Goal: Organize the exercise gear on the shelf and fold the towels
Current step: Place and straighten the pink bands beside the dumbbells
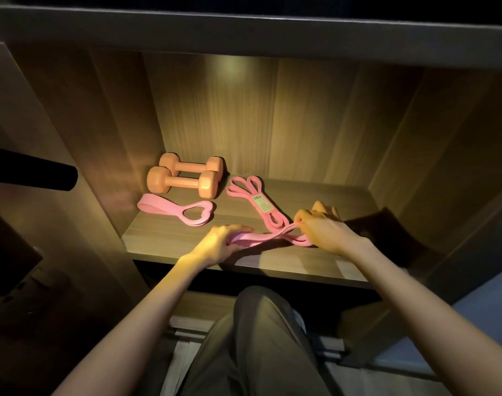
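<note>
The long pink band (275, 224) lies on the shelf (344, 201), a little right of the middle. Its far loops point to the back wall, a paper label sits on its middle part, and its near end is drawn to the left along the front edge. The left hand (224, 238) holds this near end, its grip closed over the flat strip with the fingers curled on top. The right hand (321, 227) pinches the strands where the band bends, so its grip is also clamped on the band. Between the two hands the strip is pulled nearly straight, just above the board. To the left and farther back, two orange dumbbells (184, 181) lie side by side, close to the left wall. Just in front of them lies a heart loop (187, 214), also pink, well apart from the band. At the right end of the shelf there is a dark shape (381, 227) that I cannot identify. No towel is clearly visible. I judge that the gear step is in hand, and that the band is being folded or straightened. The next move probably calls for laying the near part back over the rest, with the strands kept flat and untwisted, and then setting it beside the other pieces.
</note>
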`<state>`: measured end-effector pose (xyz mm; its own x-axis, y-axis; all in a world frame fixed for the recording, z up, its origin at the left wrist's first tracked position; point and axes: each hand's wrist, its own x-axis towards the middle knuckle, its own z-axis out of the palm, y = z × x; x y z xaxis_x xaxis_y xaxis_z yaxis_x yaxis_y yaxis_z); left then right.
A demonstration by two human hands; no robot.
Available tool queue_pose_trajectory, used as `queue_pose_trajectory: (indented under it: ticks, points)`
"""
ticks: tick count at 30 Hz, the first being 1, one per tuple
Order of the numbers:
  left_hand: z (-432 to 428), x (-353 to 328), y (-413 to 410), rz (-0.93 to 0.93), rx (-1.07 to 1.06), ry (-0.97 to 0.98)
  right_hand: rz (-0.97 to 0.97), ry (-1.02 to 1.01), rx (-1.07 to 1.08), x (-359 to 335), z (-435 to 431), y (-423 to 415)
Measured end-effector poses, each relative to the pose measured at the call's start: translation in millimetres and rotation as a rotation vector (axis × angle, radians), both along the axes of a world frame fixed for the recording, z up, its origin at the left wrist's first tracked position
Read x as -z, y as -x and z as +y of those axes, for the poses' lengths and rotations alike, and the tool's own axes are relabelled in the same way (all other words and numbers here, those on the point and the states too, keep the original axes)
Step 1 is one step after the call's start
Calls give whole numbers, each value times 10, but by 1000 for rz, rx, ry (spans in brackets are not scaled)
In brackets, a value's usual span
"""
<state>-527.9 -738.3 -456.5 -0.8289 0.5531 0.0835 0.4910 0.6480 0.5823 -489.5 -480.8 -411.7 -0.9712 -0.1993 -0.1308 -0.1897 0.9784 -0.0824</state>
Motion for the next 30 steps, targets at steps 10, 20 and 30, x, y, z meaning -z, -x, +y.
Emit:
queue_pose_trajectory:
  ticks: [10,20,30]
  points:
    - [-40,13,-160,-265,50,84,229,4,-195,-272,-75,-413]
    - [-207,-445,-219,-309,-24,-356,569,-397,-631,-596,-438,-555]
    - [-163,-784,-260,95,29,-314,681,-374,-704,-687,-559,-476]
